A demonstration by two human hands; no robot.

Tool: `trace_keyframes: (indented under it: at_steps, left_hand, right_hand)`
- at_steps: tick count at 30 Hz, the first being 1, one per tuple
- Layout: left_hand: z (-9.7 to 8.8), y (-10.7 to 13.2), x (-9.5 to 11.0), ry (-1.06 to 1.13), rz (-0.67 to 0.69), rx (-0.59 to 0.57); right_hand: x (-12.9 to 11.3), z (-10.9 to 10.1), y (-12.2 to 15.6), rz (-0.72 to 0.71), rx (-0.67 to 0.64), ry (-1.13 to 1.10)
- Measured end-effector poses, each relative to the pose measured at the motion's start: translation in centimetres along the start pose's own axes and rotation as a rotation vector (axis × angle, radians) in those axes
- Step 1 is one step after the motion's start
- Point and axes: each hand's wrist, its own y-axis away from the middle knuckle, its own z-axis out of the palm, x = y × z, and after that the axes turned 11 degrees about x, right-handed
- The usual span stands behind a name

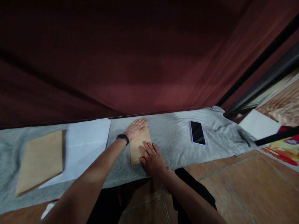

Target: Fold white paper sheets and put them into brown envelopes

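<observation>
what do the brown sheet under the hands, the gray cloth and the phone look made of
Brown sheet: probably matte kraft paper, given its plain tan color and straight edges.
Gray cloth: dull fabric, fiber unclear; wrinkled at right.
Phone: smooth and dark on top, likely glass; pale purple rim, perhaps plastic or silicone.

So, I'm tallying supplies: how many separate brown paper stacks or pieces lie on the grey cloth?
2: a brown paper stack at left, partly over white paper; a rectangular brown paper piece under the left hand and right hand. Layers may hide more.
</observation>
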Motion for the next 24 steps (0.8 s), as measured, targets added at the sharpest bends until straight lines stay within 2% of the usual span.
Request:
trace_keyframes:
  at_steps: [8, 15, 18, 24]
  left_hand:
    - [0.7, 2.0, 0.6, 0.059, 0.058, -0.016]
    - [0.2, 5.3, 3.1, 0.142, 0.057, -0.007]
    - [0.2, 6.9, 4.2, 0.132, 0.055, -0.023]
    - [0.8, 10.1, 6.0, 0.021, 0.108, -0.053]
  right_hand:
    - [0.0, -0.6, -0.4, 0.02, -0.026, -0.046]
    - [1.5, -1.2, -1.5, 0.091, 0.017, -0.233]
    - [2.5, -1.1, -1.9, 0.177, 0.04, -0.313]
    - [4.0, -0.2, -2.6, 0.373, 0.173, -0.445]
